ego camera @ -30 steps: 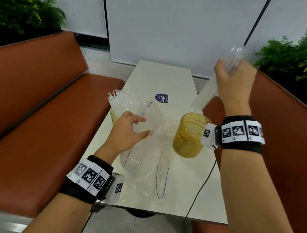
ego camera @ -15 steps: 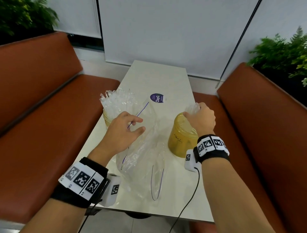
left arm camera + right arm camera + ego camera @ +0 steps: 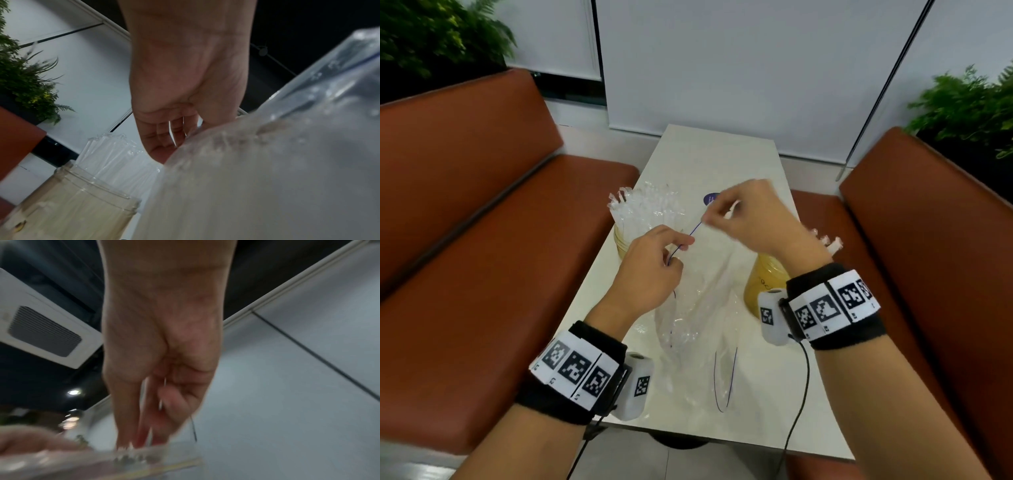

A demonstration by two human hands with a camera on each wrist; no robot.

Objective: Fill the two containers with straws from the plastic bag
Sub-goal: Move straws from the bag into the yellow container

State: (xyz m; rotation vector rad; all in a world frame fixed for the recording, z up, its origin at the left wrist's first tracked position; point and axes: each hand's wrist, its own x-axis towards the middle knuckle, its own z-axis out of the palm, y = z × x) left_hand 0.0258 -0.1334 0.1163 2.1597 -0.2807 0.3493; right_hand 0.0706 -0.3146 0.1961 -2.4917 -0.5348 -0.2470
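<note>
Mid-frame in the head view: left hand [image 3: 650,270] and right hand [image 3: 748,219], both raised over the white bench [image 3: 756,404] and pinching the top edge of the clear plastic bag [image 3: 698,308] along its blue zip line. Left fingers curled tight onto the rim, thumb against forefinger; right thumb and forefinger nipped on the same rim further up and to the right, remaining fingers loosely folded. Bag hanging slack between the two grips, lower part crumpled on the bench near the bottom centre of the frame.

Left of the hands: amber container [image 3: 621,245], upright, packed with clear wrapped straws [image 3: 645,209] fanning above its mouth (seen close and lower left in the left wrist view). Right of centre, partly behind the right wrist: second amber container [image 3: 763,284], a few straw tips [image 3: 828,241] poking out above it. Contents of the bag impossible to tell through the blur. Red-brown seats [image 3: 482,240] flanking the bench at both sides of the frame.
</note>
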